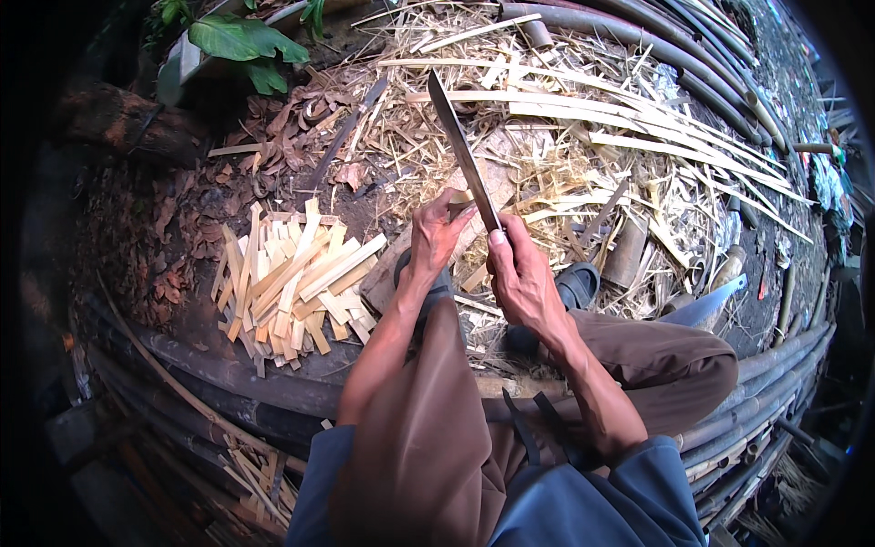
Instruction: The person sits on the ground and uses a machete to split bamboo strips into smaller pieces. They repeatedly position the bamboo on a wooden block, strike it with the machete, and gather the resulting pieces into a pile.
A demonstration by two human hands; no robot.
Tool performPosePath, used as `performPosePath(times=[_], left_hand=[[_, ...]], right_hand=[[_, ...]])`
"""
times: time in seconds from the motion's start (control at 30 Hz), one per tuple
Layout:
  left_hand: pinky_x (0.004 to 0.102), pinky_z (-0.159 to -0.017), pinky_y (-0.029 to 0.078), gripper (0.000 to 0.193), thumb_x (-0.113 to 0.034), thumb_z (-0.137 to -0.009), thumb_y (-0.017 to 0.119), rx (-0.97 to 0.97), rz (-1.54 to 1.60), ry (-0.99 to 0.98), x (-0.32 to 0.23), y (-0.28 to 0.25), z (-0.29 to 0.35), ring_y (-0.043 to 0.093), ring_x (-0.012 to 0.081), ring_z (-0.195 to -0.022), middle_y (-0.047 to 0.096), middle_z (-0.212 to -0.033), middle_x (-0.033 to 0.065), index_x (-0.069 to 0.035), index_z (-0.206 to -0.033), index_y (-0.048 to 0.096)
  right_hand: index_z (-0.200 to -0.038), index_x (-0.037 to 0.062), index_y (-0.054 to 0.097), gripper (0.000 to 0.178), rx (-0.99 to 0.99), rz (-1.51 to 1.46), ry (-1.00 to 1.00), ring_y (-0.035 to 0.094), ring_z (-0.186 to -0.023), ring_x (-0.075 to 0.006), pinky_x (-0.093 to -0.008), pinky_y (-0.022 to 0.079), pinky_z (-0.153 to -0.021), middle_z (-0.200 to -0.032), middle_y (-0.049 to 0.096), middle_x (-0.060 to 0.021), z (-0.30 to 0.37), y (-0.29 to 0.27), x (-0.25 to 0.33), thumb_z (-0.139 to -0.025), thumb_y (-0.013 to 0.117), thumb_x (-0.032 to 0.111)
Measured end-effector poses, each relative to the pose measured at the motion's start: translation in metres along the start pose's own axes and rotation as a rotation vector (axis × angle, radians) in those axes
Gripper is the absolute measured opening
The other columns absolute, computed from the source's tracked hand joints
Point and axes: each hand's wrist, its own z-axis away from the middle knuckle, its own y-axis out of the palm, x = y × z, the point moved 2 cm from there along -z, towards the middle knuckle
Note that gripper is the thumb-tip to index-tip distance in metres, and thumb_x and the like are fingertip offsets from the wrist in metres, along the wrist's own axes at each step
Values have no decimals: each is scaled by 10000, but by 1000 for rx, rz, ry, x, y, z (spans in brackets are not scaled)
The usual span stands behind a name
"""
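A long machete (463, 153) is gripped in my right hand (526, 281), its dark blade pointing up and slightly left, away from me. My left hand (432, 233) pinches a short bamboo piece (462, 197) close beside the lower part of the blade. Whether the edge touches the piece, I cannot tell. Below both hands lies a worn wooden block (383, 275), partly hidden by my hands and legs. To the left of my left arm is a loose pile of short split bamboo strips (296, 278).
Long bamboo strips (638, 118) lie among shavings ahead and right. Dark poles (638, 32) stand beyond them. A handsaw (706, 304) rests right of my knee, near a cut bamboo section (626, 252). Bamboo poles (237, 383) run beneath me. A log (128, 123) lies far left.
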Motion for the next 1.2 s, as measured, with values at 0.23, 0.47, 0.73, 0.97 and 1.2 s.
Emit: performPosePath(times=[0.23, 0.47, 0.73, 0.97, 1.2], left_hand=[[345, -682, 538, 204, -63, -854, 740, 32, -78, 23, -14, 3, -1, 710, 201, -764, 736, -873, 136, -18, -1034, 655], [365, -660, 532, 226, -74, -859, 739, 31, -91, 48, -13, -1, -2, 724, 259, -779, 735, -888, 144, -38, -1060, 643], [366, -637, 538, 198, -96, -877, 739, 33, -242, 112, -32, -10, -15, 739, 296, -800, 732, -904, 184, -16, -1043, 667], [475, -912, 519, 621, -154, -839, 752, 221, -500, -21, -64, -21, -6, 617, 457, -1119, 619, -1226, 302, 68, -1340, 459], [463, -899, 506, 611, -378, -838, 757, 214, -384, -332, -24, -54, 64, 646, 428, -1051, 664, -1136, 275, 39, -1250, 585]], right_hand=[[-1285, 63, 464, 309, -68, -5, -37, 598, -627, -335, -444, 459, -625, -687, 565, -183, 3, 3, -5, -1072, 415, 282], [-1307, 87, 462, 320, -213, 113, -208, 653, -811, -480, -519, 506, -711, -845, 659, -257, 3, 15, -14, -1026, 508, 233], [-1245, 87, 535, 275, -204, 123, -228, 670, -737, -423, -477, 505, -624, -795, 647, -236, -13, 11, -22, -990, 574, 182], [-1160, 69, 536, 229, -154, 221, -211, 641, -704, -451, -487, 500, -620, -769, 641, -235, -29, -1, -23, -985, 588, 206], [-1205, 85, 525, 253, -149, 102, -381, 664, -669, -407, -460, 506, -601, -707, 630, -232, 18, -22, 47, -1006, 559, 237]])
